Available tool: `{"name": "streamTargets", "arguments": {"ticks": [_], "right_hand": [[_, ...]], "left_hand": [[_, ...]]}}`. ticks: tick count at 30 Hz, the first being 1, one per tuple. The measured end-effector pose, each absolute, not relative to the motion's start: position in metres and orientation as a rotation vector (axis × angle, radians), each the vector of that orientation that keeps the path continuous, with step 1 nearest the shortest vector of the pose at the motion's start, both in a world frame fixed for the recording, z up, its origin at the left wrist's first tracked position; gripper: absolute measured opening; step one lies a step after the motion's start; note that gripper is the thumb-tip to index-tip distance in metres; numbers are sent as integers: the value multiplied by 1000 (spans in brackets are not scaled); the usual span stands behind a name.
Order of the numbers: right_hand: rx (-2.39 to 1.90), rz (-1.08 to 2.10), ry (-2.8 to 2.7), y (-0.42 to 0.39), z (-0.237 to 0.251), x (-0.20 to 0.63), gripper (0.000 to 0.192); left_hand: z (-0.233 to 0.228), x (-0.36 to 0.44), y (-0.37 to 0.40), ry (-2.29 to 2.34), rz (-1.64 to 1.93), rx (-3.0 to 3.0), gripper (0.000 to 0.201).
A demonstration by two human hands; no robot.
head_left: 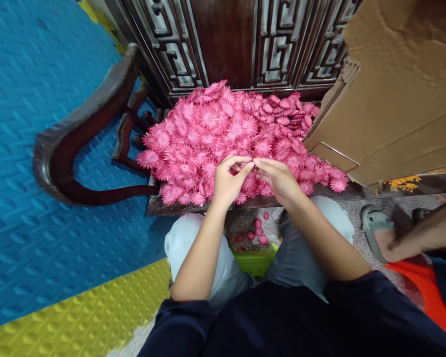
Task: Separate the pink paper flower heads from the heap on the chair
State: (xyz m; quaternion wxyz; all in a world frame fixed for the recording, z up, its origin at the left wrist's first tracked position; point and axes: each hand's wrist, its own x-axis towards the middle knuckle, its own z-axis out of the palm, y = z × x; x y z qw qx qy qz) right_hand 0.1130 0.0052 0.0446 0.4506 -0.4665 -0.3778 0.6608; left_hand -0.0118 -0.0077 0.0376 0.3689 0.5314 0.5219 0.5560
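Observation:
A big heap of pink artificial flower heads (208, 119) covers the dark wooden bench seat (186, 207) in front of me. Over the heap's near edge, my left hand (230, 178) and my right hand (278, 178) meet at the fingertips. Thumb and index finger of the left hand are pinched together, and the right hand's fingers press close against them. Whatever lies between the fingertips is too small or hidden to name. Pink petals show just below and behind both hands.
A curved wooden armrest (52, 158) borders the heap on the left. Torn cardboard (397, 94) stands at right, a carved panel (223, 44) behind. Several flower heads (258, 232) lie on the floor between my knees. Another person's sandalled foot (384, 240) is beside a red stool (427, 287).

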Motion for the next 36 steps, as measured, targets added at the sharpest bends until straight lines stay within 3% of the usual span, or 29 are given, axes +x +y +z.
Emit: {"name": "streamTargets", "arguments": {"ticks": [8,23,28,36], "right_hand": [[-1155,1622,-990,4,48,113,22],[-1191,1569,-1003,4,41,109,18],[-1181,1365,-1097,4,37,108,14],[-1171,1104,-1291,3,37,110,15]], "left_hand": [[40,-10,-12,1592,1411,1705,8],[36,-9,-6,1476,1589,1163,7],[32,-11,-3,1337,1489,1040,5],[42,-9,-11,1486,1488,1559,11]]}}
